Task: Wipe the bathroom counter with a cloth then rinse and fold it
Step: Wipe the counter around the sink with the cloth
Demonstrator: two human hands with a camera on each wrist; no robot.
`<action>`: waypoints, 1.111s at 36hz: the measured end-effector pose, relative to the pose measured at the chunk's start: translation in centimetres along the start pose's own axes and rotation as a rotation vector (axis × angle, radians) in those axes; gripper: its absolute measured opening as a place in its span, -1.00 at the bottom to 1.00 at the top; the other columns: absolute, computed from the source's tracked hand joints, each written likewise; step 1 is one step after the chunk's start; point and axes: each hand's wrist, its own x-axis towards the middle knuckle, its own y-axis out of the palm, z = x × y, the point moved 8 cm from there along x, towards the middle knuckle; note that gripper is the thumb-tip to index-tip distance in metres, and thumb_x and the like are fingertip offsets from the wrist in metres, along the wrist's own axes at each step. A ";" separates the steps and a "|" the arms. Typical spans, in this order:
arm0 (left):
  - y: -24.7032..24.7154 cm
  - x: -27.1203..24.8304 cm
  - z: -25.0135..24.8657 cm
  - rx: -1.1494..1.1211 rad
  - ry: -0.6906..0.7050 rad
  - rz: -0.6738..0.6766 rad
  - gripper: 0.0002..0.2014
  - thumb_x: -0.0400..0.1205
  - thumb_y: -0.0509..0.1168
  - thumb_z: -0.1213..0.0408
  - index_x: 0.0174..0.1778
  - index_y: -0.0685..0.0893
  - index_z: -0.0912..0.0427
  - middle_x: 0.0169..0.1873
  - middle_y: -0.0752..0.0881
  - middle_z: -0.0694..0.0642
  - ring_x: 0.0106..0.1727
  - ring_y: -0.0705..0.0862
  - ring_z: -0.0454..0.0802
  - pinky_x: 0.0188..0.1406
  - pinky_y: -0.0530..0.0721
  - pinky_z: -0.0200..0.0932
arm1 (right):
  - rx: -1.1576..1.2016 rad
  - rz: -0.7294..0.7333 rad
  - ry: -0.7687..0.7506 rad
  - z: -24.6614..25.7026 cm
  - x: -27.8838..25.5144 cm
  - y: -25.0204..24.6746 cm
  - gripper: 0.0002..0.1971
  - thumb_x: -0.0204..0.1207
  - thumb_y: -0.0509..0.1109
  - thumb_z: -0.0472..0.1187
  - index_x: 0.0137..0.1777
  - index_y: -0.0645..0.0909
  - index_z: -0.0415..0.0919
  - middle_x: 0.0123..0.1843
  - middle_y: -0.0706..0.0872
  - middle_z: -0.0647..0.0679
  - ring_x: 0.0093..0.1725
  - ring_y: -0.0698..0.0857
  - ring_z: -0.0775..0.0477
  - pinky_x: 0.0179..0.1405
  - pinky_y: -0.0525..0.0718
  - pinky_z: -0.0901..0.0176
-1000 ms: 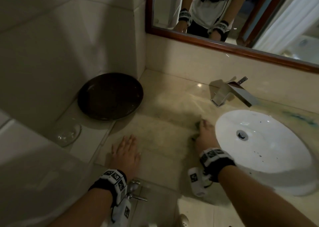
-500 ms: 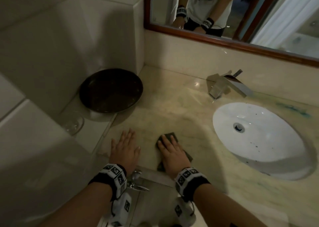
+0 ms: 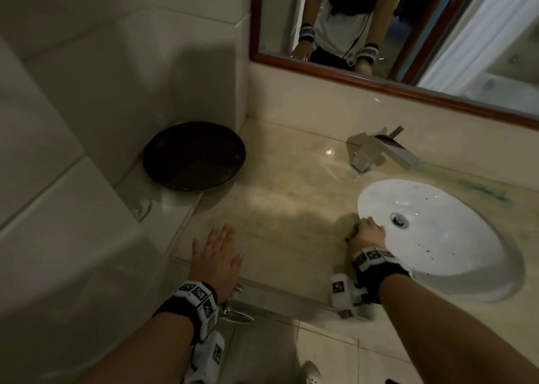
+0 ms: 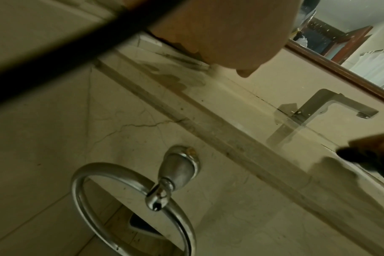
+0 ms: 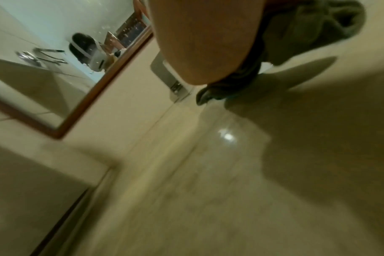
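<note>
A dark green cloth (image 3: 351,232) lies bunched on the beige marble counter (image 3: 291,208), right against the left rim of the white sink (image 3: 437,237). My right hand (image 3: 369,233) sits on top of it with fingers curled over the bunch, fingertips at the rim. In the right wrist view the crumpled cloth (image 5: 296,34) sticks out from under my palm (image 5: 204,43). My left hand (image 3: 218,246) rests flat on the counter near its front edge, fingers straight and together, holding nothing; the left wrist view shows its palm (image 4: 219,34) on the stone.
A chrome faucet (image 3: 379,153) stands behind the sink. A dark round pan (image 3: 194,156) sits in the back left corner, with a clear glass dish (image 3: 143,208) in front of it. A towel ring (image 4: 131,199) hangs below the counter edge. Blue-green smears (image 3: 484,191) mark the counter behind the sink.
My right hand has swept the cloth from the front edge beside my left hand rightward and back to the sink rim. The left hand has stayed put.
</note>
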 end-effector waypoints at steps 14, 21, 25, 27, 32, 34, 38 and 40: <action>0.9 1.3 -2.0 0.017 0.000 0.033 -0.41 0.74 -0.24 -0.06 0.67 -0.22 0.03 0.67 -0.21 -0.06 0.68 -0.23 -0.06 0.60 -0.24 0.21 | -0.146 0.119 -0.720 13.9 -8.8 9.0 -0.34 0.66 0.11 -0.05 0.67 -0.13 0.12 0.70 -0.32 0.03 0.67 -0.31 -0.18 0.63 -0.21 -0.15; 1.9 2.0 -3.0 -0.034 0.003 0.046 -0.05 0.31 -0.62 -0.21 0.68 -0.16 0.03 0.68 -0.16 -0.07 0.67 -0.22 -0.08 0.59 -0.28 0.16 | -0.059 0.034 -0.546 6.7 -4.2 6.3 -0.32 0.63 0.19 -0.19 0.66 -0.04 0.14 0.71 -0.24 0.04 0.69 -0.24 -0.14 0.65 -0.17 -0.05; 2.1 2.1 -3.3 -0.052 -0.010 0.034 -0.12 0.39 -0.57 -0.23 0.68 -0.15 0.02 0.68 -0.15 -0.08 0.67 -0.21 -0.09 0.58 -0.30 0.15 | -0.029 0.016 -0.390 1.0 -0.8 4.4 -0.30 0.58 0.26 -0.25 0.66 0.07 0.08 0.72 -0.14 -0.03 0.69 -0.16 -0.21 0.66 -0.13 -0.01; 2.2 2.1 -3.5 -0.056 -0.007 0.031 -0.08 0.35 -0.59 -0.23 0.68 -0.14 0.02 0.68 -0.14 -0.08 0.68 -0.20 -0.08 0.58 -0.31 0.16 | -0.017 0.024 -0.309 -1.7 0.4 3.7 -0.29 0.56 0.28 -0.27 0.66 0.09 0.02 0.72 -0.11 -0.07 0.69 -0.12 -0.24 0.68 -0.07 -0.05; 2.1 1.8 -3.4 -0.039 -0.026 0.011 -0.08 0.34 -0.60 -0.21 0.68 -0.12 0.02 0.68 -0.11 -0.08 0.68 -0.17 -0.08 0.58 -0.29 0.15 | -0.107 0.081 -0.144 -7.2 1.6 1.7 -0.49 0.56 0.22 -0.28 0.53 0.35 -0.16 0.56 0.35 -0.14 0.48 0.36 -0.25 0.55 0.27 0.03; 2.1 1.8 -3.2 -0.034 -0.033 0.009 -0.08 0.34 -0.60 -0.20 0.68 -0.13 0.02 0.68 -0.12 -0.08 0.68 -0.19 -0.09 0.58 -0.30 0.14 | -0.124 0.089 -0.066 -8.5 2.6 0.2 -0.55 0.56 0.27 -0.21 0.46 0.42 -0.14 0.49 0.44 -0.15 0.41 0.45 -0.27 0.51 0.36 -0.01; 2.0 1.6 -3.0 -0.037 -0.056 0.008 -0.06 0.32 -0.60 -0.20 0.68 -0.12 0.01 0.68 -0.14 -0.09 0.68 -0.19 -0.10 0.58 -0.31 0.14 | -0.005 -0.050 -0.090 -5.4 4.0 -3.6 -0.41 0.50 0.40 -0.20 0.52 0.34 -0.22 0.56 0.34 -0.24 0.51 0.34 -0.33 0.55 0.27 -0.06; 2.0 1.6 -3.0 -0.035 -0.068 0.013 -0.06 0.31 -0.62 -0.20 0.68 -0.15 0.01 0.67 -0.15 -0.09 0.67 -0.20 -0.10 0.58 -0.30 0.15 | 0.068 -0.104 -0.213 -0.9 3.4 -4.4 -0.36 0.50 0.40 -0.23 0.57 0.28 -0.22 0.60 0.28 -0.23 0.55 0.27 -0.30 0.56 0.20 -0.04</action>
